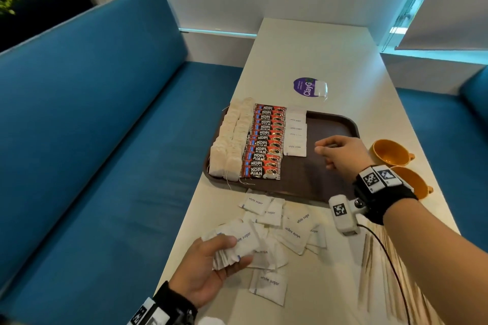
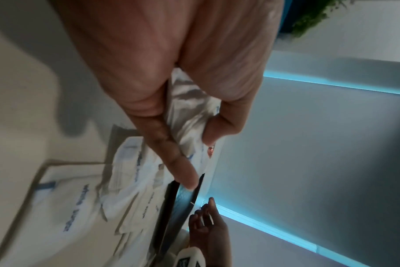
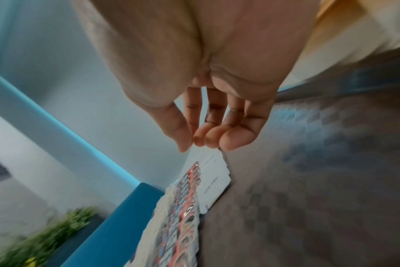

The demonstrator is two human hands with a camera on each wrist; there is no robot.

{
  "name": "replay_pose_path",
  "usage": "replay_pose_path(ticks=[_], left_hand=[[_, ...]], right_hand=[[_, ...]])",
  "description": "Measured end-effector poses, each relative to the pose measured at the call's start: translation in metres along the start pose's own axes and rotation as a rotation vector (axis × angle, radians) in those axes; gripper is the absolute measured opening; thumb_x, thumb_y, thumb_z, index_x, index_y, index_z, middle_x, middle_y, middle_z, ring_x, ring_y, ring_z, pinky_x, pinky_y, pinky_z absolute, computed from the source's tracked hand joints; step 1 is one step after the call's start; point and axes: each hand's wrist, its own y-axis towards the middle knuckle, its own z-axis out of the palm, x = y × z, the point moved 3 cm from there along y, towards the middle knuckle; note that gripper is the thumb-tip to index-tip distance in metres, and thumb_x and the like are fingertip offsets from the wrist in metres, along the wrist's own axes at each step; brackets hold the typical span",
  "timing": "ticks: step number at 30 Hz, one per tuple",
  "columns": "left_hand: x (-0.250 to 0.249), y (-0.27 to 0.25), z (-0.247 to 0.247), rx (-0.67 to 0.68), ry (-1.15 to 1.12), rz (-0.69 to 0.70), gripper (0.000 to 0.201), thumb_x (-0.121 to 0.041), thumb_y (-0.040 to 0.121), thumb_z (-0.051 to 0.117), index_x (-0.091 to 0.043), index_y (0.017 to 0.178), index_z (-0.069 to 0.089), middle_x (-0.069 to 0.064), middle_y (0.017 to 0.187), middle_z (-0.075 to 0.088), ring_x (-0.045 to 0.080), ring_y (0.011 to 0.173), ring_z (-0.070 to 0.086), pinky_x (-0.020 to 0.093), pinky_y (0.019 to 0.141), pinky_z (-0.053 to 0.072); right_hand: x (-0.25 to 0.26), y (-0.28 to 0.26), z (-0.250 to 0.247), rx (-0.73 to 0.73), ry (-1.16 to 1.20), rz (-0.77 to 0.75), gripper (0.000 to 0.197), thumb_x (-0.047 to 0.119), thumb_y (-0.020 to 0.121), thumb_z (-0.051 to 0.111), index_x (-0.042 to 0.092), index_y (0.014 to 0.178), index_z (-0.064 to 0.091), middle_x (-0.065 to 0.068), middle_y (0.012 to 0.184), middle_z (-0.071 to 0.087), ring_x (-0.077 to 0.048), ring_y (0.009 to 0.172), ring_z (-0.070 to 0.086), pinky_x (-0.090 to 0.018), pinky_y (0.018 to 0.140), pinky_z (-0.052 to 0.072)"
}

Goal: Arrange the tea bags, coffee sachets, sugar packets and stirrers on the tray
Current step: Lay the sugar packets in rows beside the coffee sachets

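Tray (image 1: 340,124), brown, mid-frame, where we count tea bags (image 1: 232,140), coffee sachets (image 1: 265,144) and a column of sugar packets (image 1: 296,132) side by side, our right hand (image 1: 343,157) hovering released just right of that column, our left hand (image 1: 211,269) grasping a sugar bundle (image 1: 237,245) lower left, beside loose sugar packets (image 1: 285,224) and stirrers (image 1: 380,258).
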Motion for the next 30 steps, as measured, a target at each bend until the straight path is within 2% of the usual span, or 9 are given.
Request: replay_pose_path(ticks=[2,7,11,14,16,20,26,28,30], left_hand=[[-0.003,-0.009,0.007,0.016,0.021,0.035,0.018,0.005,0.074,0.07,0.006,0.092,0.074,0.028,0.101,0.07,0.036,0.077,0.072,0.04,0.057,0.062],[0.003,-0.027,0.013,0.043,0.138,0.068,0.03,-0.001,0.08,0.069,0.003,0.11,0.073,0.024,0.104,0.073,0.028,0.076,0.072,0.035,0.058,0.061],[0.014,-0.039,0.013,0.027,0.186,0.074,0.037,-0.006,0.08,0.074,0.001,0.116,0.072,0.019,0.104,0.075,0.024,0.078,0.073,0.031,0.056,0.06],[0.023,-0.044,0.012,0.004,0.228,0.071,0.04,-0.01,0.08,0.077,-0.003,0.119,0.072,0.021,0.113,0.074,0.025,0.084,0.072,0.029,0.054,0.057],[0.028,-0.046,0.008,0.002,0.243,0.081,0.045,-0.014,0.079,0.082,-0.003,0.122,0.071,0.021,0.116,0.073,0.024,0.086,0.069,0.028,0.054,0.054],[0.035,-0.051,0.009,-0.015,0.209,0.128,0.044,-0.016,0.083,0.078,0.0,0.122,0.069,0.017,0.1,0.072,0.019,0.071,0.065,0.026,0.049,0.05],[0.039,-0.061,0.017,-0.013,0.184,0.144,0.044,-0.026,0.087,0.078,-0.005,0.122,0.064,0.023,0.108,0.072,0.025,0.077,0.066,0.03,0.053,0.05],[0.043,-0.063,0.018,0.044,0.229,0.13,0.058,-0.018,0.078,0.088,-0.003,0.126,0.059,0.02,0.103,0.07,0.023,0.075,0.064,0.031,0.057,0.05],[0.047,-0.064,0.018,0.069,0.286,0.129,0.063,-0.003,0.071,0.087,-0.002,0.127,0.057,0.015,0.099,0.069,0.019,0.072,0.062,0.032,0.058,0.051]], right_hand=[[0.004,-0.028,-0.003,0.052,-0.03,-0.024,0.005,0.019,0.093,0.072,0.019,0.098,0.075,-0.007,0.091,0.072,-0.017,0.072,0.064,-0.033,0.072,0.061],[0.014,-0.109,0.013,0.223,0.021,-0.099,0.004,0.014,0.091,0.074,0.013,0.095,0.076,-0.009,0.079,0.069,-0.013,0.062,0.06,-0.025,0.06,0.055],[0.006,-0.169,0.04,0.411,0.193,-0.071,0.01,0.014,0.09,0.075,0.008,0.097,0.076,-0.01,0.081,0.068,-0.02,0.064,0.062,-0.035,0.063,0.058],[-0.007,-0.2,0.055,0.467,0.306,-0.044,0.02,0.012,0.085,0.081,0.008,0.103,0.072,-0.008,0.082,0.068,-0.026,0.067,0.065,-0.038,0.063,0.058],[-0.013,-0.216,0.06,0.46,0.388,-0.037,0.024,0.004,0.083,0.081,0.003,0.1,0.064,-0.011,0.083,0.067,-0.031,0.067,0.065,-0.04,0.063,0.058],[-0.025,-0.237,0.063,0.399,0.508,-0.053,0.026,-0.01,0.083,0.075,0.001,0.083,0.052,-0.015,0.077,0.06,-0.034,0.066,0.065,-0.046,0.067,0.061],[-0.043,-0.251,0.061,0.266,0.504,-0.021,0.011,-0.006,0.078,0.081,0.001,0.08,0.072,-0.018,0.079,0.072,-0.028,0.07,0.066,-0.039,0.07,0.059],[-0.047,-0.253,0.061,0.237,0.54,-0.004,0.012,-0.005,0.078,0.081,0.006,0.081,0.077,-0.016,0.081,0.073,-0.027,0.07,0.066,-0.036,0.069,0.058],[-0.049,-0.253,0.06,0.22,0.576,-0.002,0.015,-0.005,0.078,0.081,0.008,0.085,0.08,-0.014,0.08,0.072,-0.025,0.072,0.067,-0.033,0.068,0.058]])
